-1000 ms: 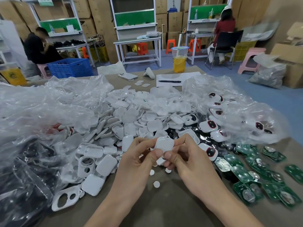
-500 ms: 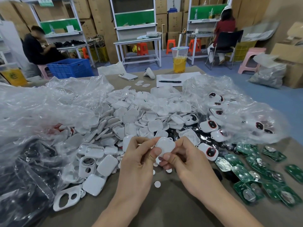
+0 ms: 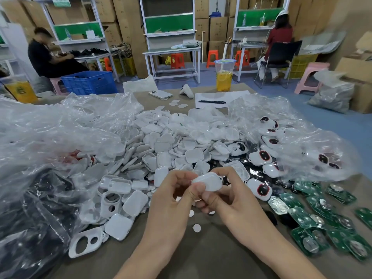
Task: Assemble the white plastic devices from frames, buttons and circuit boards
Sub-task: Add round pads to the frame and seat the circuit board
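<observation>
Head view: at centre frame, a left hand and a right hand both pinched one white shell between thumbs and curled fingers, just above the table. The shell looked smooth, rounded and glossy, with a small loop at its right corner. A few finished devices with red-ringed dark faces lay right of centre, suggesting a job begun but far from over: a heap of white parts filled the middle, open frames sat lower left and green boards lower right, all unassembled.
</observation>
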A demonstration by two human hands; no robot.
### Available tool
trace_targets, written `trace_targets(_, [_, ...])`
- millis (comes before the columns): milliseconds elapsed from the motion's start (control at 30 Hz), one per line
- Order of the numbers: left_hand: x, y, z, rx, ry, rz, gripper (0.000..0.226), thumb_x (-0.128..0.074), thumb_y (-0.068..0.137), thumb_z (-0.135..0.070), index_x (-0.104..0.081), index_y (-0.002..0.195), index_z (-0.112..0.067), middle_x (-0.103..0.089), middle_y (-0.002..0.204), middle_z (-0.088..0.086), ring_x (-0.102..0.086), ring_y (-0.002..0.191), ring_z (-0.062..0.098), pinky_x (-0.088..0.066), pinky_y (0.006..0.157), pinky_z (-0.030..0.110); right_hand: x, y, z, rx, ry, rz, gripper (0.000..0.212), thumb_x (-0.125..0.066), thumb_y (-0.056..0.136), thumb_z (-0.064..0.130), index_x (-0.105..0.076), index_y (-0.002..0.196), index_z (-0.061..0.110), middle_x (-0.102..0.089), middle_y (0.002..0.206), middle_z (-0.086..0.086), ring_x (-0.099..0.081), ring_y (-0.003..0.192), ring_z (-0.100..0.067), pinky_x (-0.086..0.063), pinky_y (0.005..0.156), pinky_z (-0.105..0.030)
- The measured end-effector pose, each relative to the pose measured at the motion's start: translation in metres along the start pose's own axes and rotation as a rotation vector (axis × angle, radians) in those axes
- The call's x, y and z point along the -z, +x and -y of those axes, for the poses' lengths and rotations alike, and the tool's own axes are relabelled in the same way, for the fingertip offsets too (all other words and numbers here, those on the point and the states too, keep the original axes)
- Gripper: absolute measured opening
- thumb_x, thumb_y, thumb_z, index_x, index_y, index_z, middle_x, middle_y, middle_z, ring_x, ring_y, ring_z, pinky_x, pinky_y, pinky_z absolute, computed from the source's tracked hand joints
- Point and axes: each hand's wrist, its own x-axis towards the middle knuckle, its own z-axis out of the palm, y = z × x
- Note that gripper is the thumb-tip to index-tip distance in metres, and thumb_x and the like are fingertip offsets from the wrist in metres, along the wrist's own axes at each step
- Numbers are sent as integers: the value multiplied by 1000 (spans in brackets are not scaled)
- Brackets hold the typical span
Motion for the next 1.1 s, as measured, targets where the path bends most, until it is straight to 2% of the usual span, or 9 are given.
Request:
trace_targets(100, [4, 1, 1, -77, 146, -4, 19, -70, 75, -51, -64, 93, -51, -69, 96, -21, -66, 93, -2, -45, 75, 7, 3, 0, 2, 33, -44, -16, 27, -68, 90, 41, -58, 114, 45, -75, 103, 7, -73, 83, -14, -56, 75, -22])
trace_targets(200, [7, 0, -1, -211, 272, 5, 11, -63, 84, -50, -63, 95, -50, -64, 100, -19, -65, 97, -1, -43, 78, 6, 4, 0, 6, 37, 8, -10, 25, -72, 88, 40, -66, 112, 44, -76, 102, 3, -74, 88, -17, -57, 82, -26])
trace_targets(267, [6, -2, -3, -186, 208, 17, 12, -63, 83, -52, -65, 95, -48, -65, 100, -15, -66, 97, 4, -44, 77, 8, 4, 1, 8, 25, 77, -14, 19, -77, 83, 39, -72, 102, 40, -77, 100, -1, -73, 91, -21, -58, 87, -30])
trace_targets(433, [0, -6, -4, -82, 103, 14, 14, -67, 82, -46, -63, 95, -47, -70, 101, -17, -66, 96, 3, -42, 75, 7, 4, 1, 13, -14, 196, -56, 19, -76, 70, 33, -77, 90, 33, -78, 89, -1, -71, 77, -8, -51, 69, -14])
trace_targets(533, [-2, -7, -2, -120, 123, -9, 10, -65, 85, -41, -61, 90, -47, -67, 97, -12, -67, 96, 7, -43, 75, 9, 4, 0, 13, -42, 232, -55, 19, -75, 71, 29, -77, 90, 32, -78, 87, -5, -71, 78, -11, -52, 69, -15])
trace_targets(633, [-4, -8, 0, -169, 194, -54, 17, -64, 86, -35, -58, 85, -50, -63, 92, -12, -64, 89, 6, -42, 72, 7, 2, 0, 13, -67, 274, -59, 21, -75, 68, 29, -78, 90, 29, -77, 88, -11, -73, 82, -19, -54, 73, -17])
trace_targets(867, [-7, -5, 5, -212, 198, -90, 18, -63, 87, -24, -56, 85, -40, -61, 91, -16, -65, 84, 7, -42, 69, 8, -1, 0, 14, -70, 248, -84, 22, -74, 67, 28, -77, 89, 29, -77, 84, -11, -73, 79, -17, -54, 72, -17])
trace_targets(967, [-8, -4, 5, -212, 180, -96, 14, -63, 88, -28, -58, 85, -40, -62, 91, -17, -65, 84, 7, -41, 69, 8, -1, 0, 14, -62, 222, -87, 23, -74, 66, 34, -77, 88, 32, -77, 85, -10, -73, 81, -19, -55, 73, -17])
trace_targets(1100, [-8, -3, 1, -227, 136, -41, 3, -63, 87, -46, -64, 88, -44, -66, 92, -13, -67, 89, 9, -48, 74, 16, 4, 1, 15, -47, 225, -74, 20, -73, 72, 33, -77, 92, 30, -77, 93, -9, -75, 89, -23, -57, 80, -21])
